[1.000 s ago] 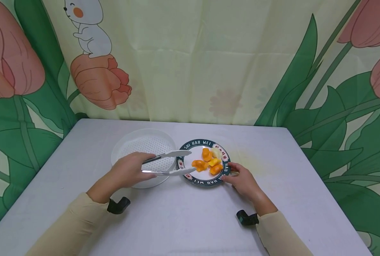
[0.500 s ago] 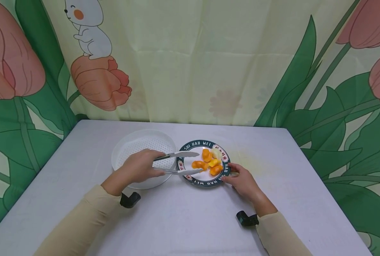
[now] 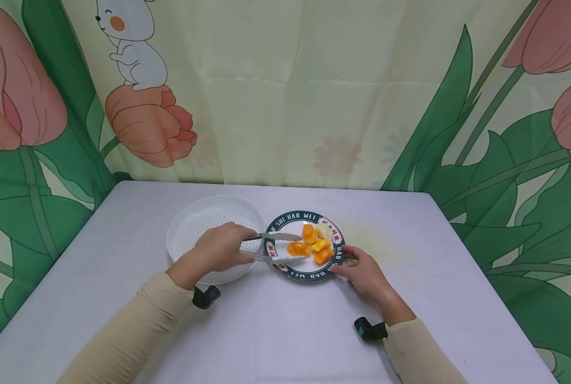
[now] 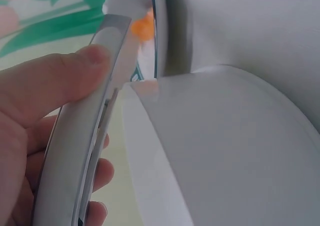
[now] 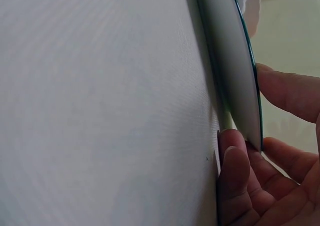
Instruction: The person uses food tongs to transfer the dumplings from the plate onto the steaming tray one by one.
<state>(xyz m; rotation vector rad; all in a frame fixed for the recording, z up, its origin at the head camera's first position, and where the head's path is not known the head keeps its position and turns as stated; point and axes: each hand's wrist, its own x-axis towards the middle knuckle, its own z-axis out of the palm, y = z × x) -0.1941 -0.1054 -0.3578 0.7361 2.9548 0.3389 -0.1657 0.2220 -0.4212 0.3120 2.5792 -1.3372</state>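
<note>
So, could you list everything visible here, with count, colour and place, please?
Table: one, white, foreground
Backdrop: one, pale yellow with tulips, behind the table
Stain: one, faint yellow, on the table
Plate: one, white, green-rimmed, on the table
Tray: one, white, round, left of the plate
Orange pieces: three, orange, on the plate
Yellow piece: one, yellow, on the plate
Pale piece: one, cream, on the plate
Tongs: one, silver, tips over the plate
Wrist cameras: two, black, one per wrist
Sleeves: two, beige, on the arms
Left hand: one, gripping the tongs
Right hand: one, gripping the plate's edge
</note>
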